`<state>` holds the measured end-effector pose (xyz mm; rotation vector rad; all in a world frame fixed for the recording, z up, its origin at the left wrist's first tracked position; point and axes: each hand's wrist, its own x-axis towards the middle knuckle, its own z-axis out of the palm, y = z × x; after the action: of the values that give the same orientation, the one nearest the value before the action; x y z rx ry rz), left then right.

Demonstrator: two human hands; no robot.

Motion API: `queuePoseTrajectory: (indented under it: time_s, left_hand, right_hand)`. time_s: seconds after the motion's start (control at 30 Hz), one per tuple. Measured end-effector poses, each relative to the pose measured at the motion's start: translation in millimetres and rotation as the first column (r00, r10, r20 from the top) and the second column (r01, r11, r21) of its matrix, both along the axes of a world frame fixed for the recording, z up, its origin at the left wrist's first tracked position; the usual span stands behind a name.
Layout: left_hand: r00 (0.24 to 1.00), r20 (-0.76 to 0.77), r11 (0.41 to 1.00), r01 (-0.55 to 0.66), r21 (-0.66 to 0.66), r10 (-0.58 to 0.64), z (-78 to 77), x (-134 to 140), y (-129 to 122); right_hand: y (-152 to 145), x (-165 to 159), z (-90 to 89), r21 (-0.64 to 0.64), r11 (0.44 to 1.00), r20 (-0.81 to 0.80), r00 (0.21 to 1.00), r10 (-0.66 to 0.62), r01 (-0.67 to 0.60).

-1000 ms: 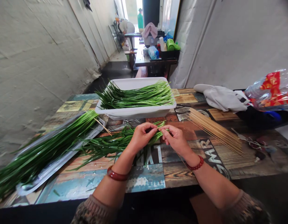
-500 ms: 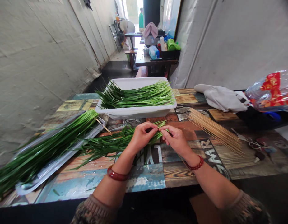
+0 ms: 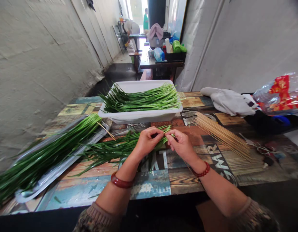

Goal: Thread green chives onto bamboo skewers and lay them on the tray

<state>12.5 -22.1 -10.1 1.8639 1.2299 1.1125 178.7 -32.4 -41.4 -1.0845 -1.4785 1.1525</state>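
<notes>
Loose garlic chives [image 3: 115, 146] lie across the table in front of me, their pale stem ends at the right. My left hand [image 3: 149, 138] is closed in a pinch on chive stems near those ends. Facing it, my right hand [image 3: 179, 141] is also closed, its fingertips meeting the left ones at the stems. A thin bamboo skewer [image 3: 187, 167] shows below the right palm and runs back under the wrist; its tip is hidden by the fingers. More bamboo skewers [image 3: 222, 137] lie in a pile to the right.
Behind the hands stands a white tub [image 3: 139, 116] of chives. At left, a clear tray [image 3: 59, 170] bears a long chive bunch with skewers at its stem end. Scissors [image 3: 262, 149], keys [image 3: 268, 161], a pale cap [image 3: 232, 101] and a plastic bag [image 3: 281, 93] lie at right.
Almost nothing differs. Both hands stay pinched together at the chive stems, with only a very slight shift of the fingers and right wrist.
</notes>
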Motion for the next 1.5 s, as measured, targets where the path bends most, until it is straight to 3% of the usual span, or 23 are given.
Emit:
queuePoseTrajectory:
  time_s: [0.17,0.47,1.5]
  left_hand:
    - [0.999,0.007,0.998,-0.05,-0.042,0.05,1.0,1.0,-1.2]
    - [0.997,0.024,0.996,-0.065,-0.064,0.067,-2.2,0.6,-0.3]
    - [0.987,0.153,0.985,-0.032,-0.169,0.058,2.6,2.0,-3.4]
  right_hand:
    - [-1.2,-0.1,1.2,0.033,0.999,-0.072,0.997,-0.013,0.016]
    - [-3.7,0.8,4.6,0.078,0.997,-0.023,1.0,0.015,-0.013]
    - [-4.3,1.2,6.4,0.097,0.995,-0.001,1.0,0.027,-0.027]
